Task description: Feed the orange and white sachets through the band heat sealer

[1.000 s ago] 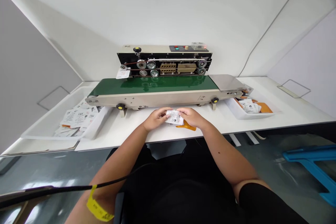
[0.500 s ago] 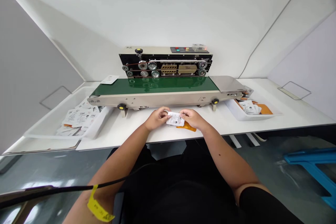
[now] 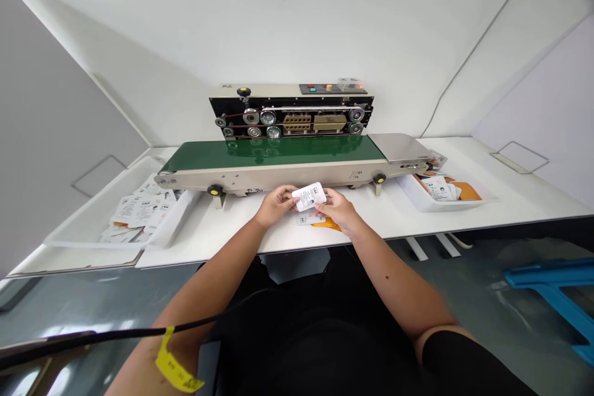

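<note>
Both my hands grip a small white printed sachet [image 3: 309,197], tilted up at its right side, just above the table in front of the machine. My left hand [image 3: 277,205] pinches its left edge between thumb and fingers. On the other edge, the thumb and fingers of my right hand [image 3: 341,207] are closed. Below it on the table lie another white sachet [image 3: 310,219] and an orange sachet [image 3: 330,224], partly covered by my right hand.
Behind my hands stands a band sealer [image 3: 292,114] with a green conveyor belt [image 3: 278,153]. To the left is a clear plastic bin [image 3: 179,223] of white sachets; to the right, a smaller bin [image 3: 429,205] holds white and orange ones. A blue stool [image 3: 552,291] is at lower right.
The sachet in my hands has risen a little and tilted, uncovering more of the white sachet beneath. The white sachet at the belt's left end is gone from there.
</note>
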Action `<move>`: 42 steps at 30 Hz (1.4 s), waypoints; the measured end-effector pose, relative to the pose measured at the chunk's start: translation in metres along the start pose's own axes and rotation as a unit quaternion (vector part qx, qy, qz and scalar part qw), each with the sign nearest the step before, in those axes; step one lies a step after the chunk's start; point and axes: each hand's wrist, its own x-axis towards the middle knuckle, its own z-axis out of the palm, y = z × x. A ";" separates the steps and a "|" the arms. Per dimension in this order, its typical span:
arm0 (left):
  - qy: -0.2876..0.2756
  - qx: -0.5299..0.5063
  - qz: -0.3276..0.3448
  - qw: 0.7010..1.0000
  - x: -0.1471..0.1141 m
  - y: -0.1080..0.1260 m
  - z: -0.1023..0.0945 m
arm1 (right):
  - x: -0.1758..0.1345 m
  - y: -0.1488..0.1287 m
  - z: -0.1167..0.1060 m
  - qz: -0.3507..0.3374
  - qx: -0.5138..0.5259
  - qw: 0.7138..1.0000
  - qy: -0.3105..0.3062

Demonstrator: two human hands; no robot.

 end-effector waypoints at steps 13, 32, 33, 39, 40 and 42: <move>-0.128 0.201 0.071 0.969 -0.007 0.006 0.007 | 0.014 -0.086 -0.050 -0.183 0.017 0.950 0.252; -0.107 0.280 0.084 0.950 -0.007 0.005 0.003 | 0.120 -0.157 -0.108 -0.012 0.006 0.960 0.278; -0.107 0.283 0.084 0.949 -0.007 0.005 0.003 | 0.123 -0.156 -0.105 -0.010 0.003 0.962 0.271; -0.154 0.318 0.157 0.922 -0.005 0.005 0.004 | 0.111 -0.154 -0.090 -0.092 -0.083 0.939 0.321; -0.167 0.326 0.165 0.916 -0.005 0.004 0.005 | 0.099 -0.150 -0.084 -0.154 -0.123 0.915 0.352; -0.193 0.349 0.166 0.902 -0.004 0.003 0.008 | 0.065 -0.134 -0.067 -0.276 -0.207 0.859 0.378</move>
